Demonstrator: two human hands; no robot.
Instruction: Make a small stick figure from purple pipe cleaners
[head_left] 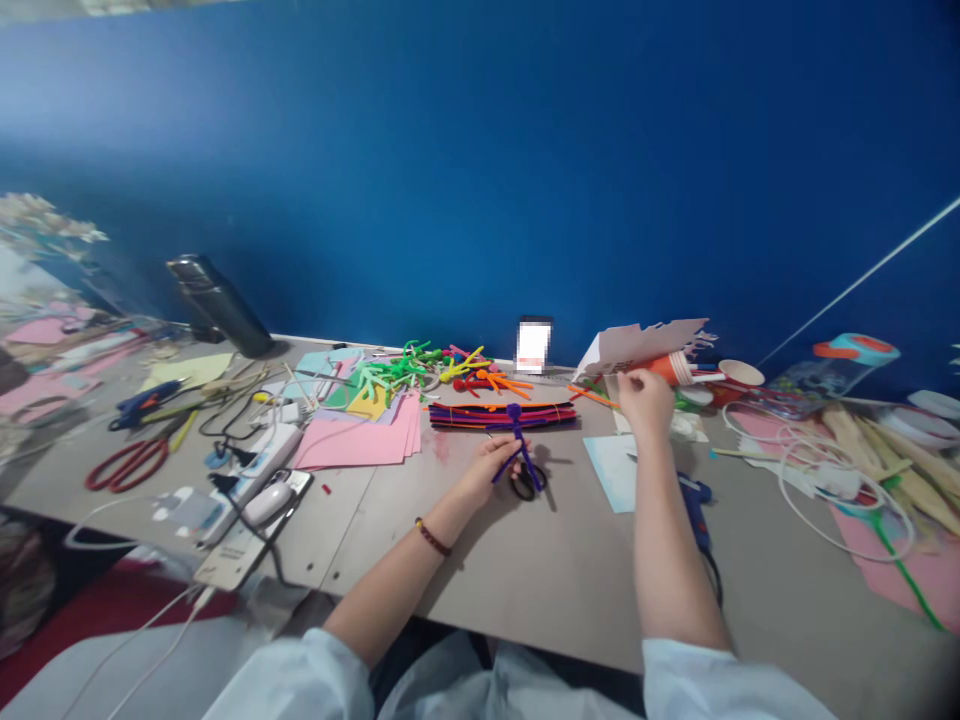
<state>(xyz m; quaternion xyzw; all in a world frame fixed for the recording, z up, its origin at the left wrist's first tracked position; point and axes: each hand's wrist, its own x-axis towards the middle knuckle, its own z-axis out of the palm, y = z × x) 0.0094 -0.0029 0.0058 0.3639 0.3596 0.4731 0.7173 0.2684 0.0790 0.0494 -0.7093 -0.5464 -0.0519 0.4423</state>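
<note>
My left hand [496,470], with a beaded bracelet on its wrist, pinches a purple pipe-cleaner figure [517,440] upright above the table. Black scissor handles [530,484] show just behind the figure's legs; whether my hand touches them I cannot tell. Further right, my right hand [646,402] is closed at the lower edge of a torn white paper sheet [637,345]. An orange pipe cleaner [592,397] runs up to its fingertips. What its fingers grip is hidden. A banded bundle of dark pipe cleaners [502,416] lies beyond my left hand.
Bent green pipe cleaners [405,370] and pink paper [360,440] lie at back left. Red-handled scissors [127,465], a power strip [255,475] and a black bottle [221,305] are left. A blue glue gun [696,510] lies beside my right forearm; cables [847,500] sprawl right.
</note>
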